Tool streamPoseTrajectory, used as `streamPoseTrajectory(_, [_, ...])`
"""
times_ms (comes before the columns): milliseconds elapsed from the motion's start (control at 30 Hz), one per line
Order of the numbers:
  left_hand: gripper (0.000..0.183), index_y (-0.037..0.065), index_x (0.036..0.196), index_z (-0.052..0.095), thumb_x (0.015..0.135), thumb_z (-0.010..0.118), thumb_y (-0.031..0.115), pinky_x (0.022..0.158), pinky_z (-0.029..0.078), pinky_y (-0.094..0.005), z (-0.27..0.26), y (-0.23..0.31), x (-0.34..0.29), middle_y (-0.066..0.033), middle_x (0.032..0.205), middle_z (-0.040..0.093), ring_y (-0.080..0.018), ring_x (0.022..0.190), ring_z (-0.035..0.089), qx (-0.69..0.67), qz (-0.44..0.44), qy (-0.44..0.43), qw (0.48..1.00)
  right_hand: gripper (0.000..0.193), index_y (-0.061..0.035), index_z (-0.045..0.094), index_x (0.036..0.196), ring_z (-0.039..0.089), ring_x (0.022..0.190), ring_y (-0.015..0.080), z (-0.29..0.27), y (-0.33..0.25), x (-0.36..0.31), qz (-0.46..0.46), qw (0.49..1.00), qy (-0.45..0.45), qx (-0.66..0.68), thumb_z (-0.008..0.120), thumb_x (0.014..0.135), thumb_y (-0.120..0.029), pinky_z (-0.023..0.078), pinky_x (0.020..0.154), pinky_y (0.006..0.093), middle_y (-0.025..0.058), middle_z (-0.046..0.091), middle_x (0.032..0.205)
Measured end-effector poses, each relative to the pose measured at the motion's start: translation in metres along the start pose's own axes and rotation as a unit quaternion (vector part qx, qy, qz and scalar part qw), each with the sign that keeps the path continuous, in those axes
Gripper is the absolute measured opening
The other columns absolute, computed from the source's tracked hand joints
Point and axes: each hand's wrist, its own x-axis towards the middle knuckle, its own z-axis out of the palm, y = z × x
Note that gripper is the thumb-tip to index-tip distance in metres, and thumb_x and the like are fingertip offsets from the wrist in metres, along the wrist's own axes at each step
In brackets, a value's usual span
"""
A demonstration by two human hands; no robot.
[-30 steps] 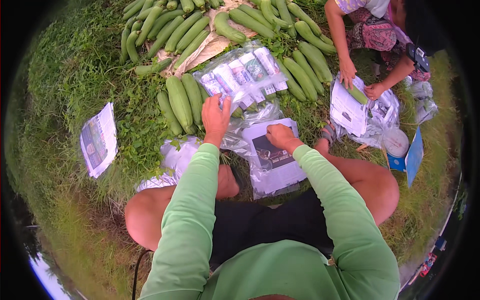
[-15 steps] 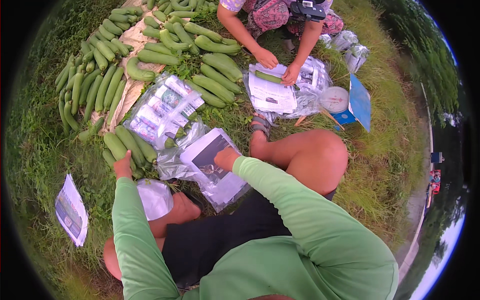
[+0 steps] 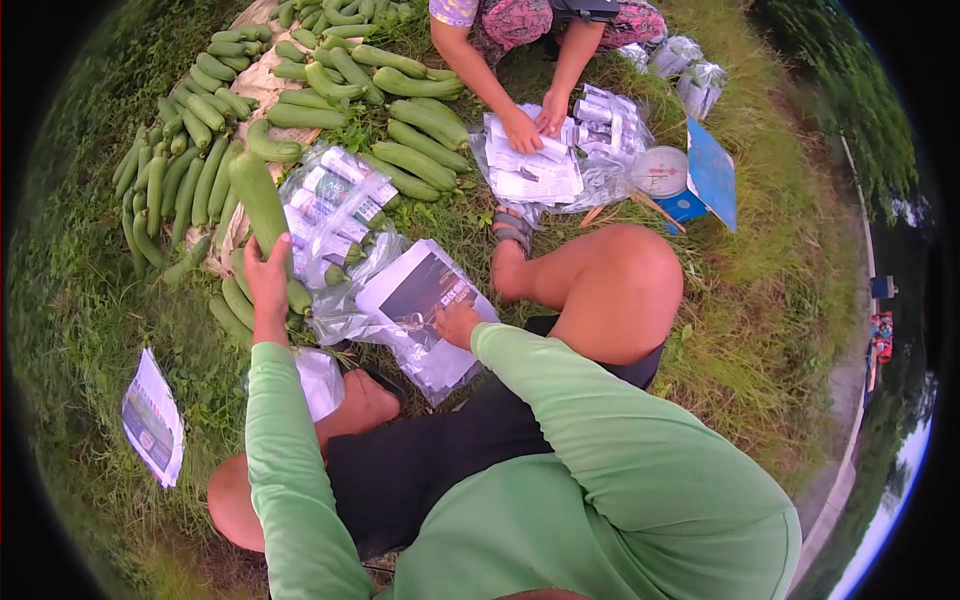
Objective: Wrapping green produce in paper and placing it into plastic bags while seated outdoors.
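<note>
A: What change is noted?
B: The left hand now grasps a green gourd, raised over nearby gourds; one piece appears secured.
A: Right hand?
B: On the newspaper stack; grip cannot be determined.

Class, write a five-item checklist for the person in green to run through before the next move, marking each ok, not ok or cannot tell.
1. Gourd gripped by the left hand: ok.
2. Right hand at the paper: ok.
3. Gourd over the paper: not ok, held off to its left.
4. Gourd sound all round: cannot tell, its far side is hidden.
5. Co-worker's hands clear of this paper: ok, they are at another stack.
</note>
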Motion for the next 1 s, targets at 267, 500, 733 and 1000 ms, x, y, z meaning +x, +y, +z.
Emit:
streamPoseTrajectory(267, [0.077,-0.003,0.145,0.058,0.083,0.092,0.028,0.104,0.050,-0.0352,0.129,-0.031,-0.122,-0.0127,0.131,0.069,-0.0208,0.117,0.065,0.035,-0.165,-0.360,0.918,0.047,-0.0067,0.056,0.151,0.068,0.119,0.0406,0.004,-0.003,-0.017,-0.002,0.999,0.010,-0.053,0.050,0.107,-0.021,0.057,0.083,0.0669,0.0229,0.047,0.159])
streamPoseTrajectory(500, [0.079,-0.005,0.137,0.062,0.075,0.094,0.031,0.102,0.053,-0.0407,0.114,-0.126,-0.203,-0.0229,0.123,0.074,-0.0319,0.114,0.071,0.197,-0.167,-0.327,0.909,0.046,-0.0110,0.057,0.151,0.067,0.114,0.0384,0.014,0.000,-0.031,-0.029,0.999,0.000,-0.044,0.050,0.106,-0.023,0.056,0.083,0.0682,0.0194,0.052,0.152])
streamPoseTrajectory(733, [0.082,-0.006,0.139,0.060,0.072,0.095,0.026,0.105,0.052,-0.0425,0.095,-0.157,-0.190,-0.0262,0.126,0.072,-0.0366,0.119,0.069,0.209,-0.165,-0.349,0.898,0.027,-0.0154,0.083,0.113,0.077,0.106,0.0363,-0.026,0.008,-0.008,-0.050,0.993,-0.102,0.011,0.059,0.099,-0.018,0.059,0.072,0.0653,0.0110,0.079,0.116])
streamPoseTrajectory(1000, [0.078,-0.003,0.137,0.063,0.072,0.095,0.027,0.104,0.052,-0.0425,0.095,-0.155,-0.179,-0.0242,0.125,0.073,-0.0371,0.119,0.069,0.213,-0.172,-0.360,0.892,0.023,-0.0140,0.080,0.094,0.076,0.094,0.0390,-0.052,0.063,-0.007,-0.037,0.990,0.023,0.135,0.059,0.096,-0.022,0.060,0.084,0.0498,0.0150,0.079,0.098])
